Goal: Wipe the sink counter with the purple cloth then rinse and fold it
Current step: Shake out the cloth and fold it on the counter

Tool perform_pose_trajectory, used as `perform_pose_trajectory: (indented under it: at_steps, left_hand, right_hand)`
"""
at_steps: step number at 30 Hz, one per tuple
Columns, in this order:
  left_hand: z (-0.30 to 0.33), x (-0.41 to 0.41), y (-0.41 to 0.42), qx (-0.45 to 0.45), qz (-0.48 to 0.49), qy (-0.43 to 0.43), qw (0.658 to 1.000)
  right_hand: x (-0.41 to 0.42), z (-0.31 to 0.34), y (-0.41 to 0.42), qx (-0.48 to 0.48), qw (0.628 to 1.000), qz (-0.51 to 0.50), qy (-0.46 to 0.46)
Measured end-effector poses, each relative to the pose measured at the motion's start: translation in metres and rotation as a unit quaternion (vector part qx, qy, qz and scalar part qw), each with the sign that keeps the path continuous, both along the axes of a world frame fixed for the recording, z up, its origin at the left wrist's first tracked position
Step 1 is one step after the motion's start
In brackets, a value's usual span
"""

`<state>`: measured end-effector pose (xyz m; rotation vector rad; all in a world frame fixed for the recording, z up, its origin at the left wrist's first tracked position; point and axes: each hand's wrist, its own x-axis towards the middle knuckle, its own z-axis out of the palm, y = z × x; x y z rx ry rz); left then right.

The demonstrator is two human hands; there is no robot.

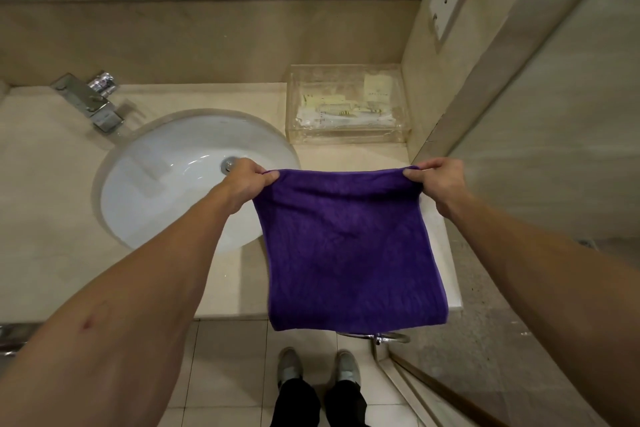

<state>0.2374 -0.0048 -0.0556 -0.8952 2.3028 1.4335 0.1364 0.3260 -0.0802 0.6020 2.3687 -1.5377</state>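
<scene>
purple cloth (349, 246) hangs lengthwise downward, top corners pinched by left hand (247, 184) and right hand (440, 184).

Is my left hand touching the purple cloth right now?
Touching. The head view shows the left hand pinching the purple cloth's top left corner between its fingers.

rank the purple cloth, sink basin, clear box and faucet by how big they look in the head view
1. purple cloth, though held nearer the camera
2. sink basin, about alike, partly hidden
3. clear box
4. faucet
</scene>
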Motion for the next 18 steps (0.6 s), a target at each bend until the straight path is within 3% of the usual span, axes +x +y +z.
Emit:
perform_pose_trajectory:
  at_steps: [9,18]
  left_hand:
    - [0.006,0.0,-0.006,0.001,0.05,0.044,0.998]
    - [0.057,0.012,0.002,0.036,0.024,0.103,0.994]
  right_hand:
    - [-0.007,-0.001,0.003,0.111,0.98,0.157,-0.054]
    - [-0.003,0.037,0.002,0.098,0.984,0.144,0.038]
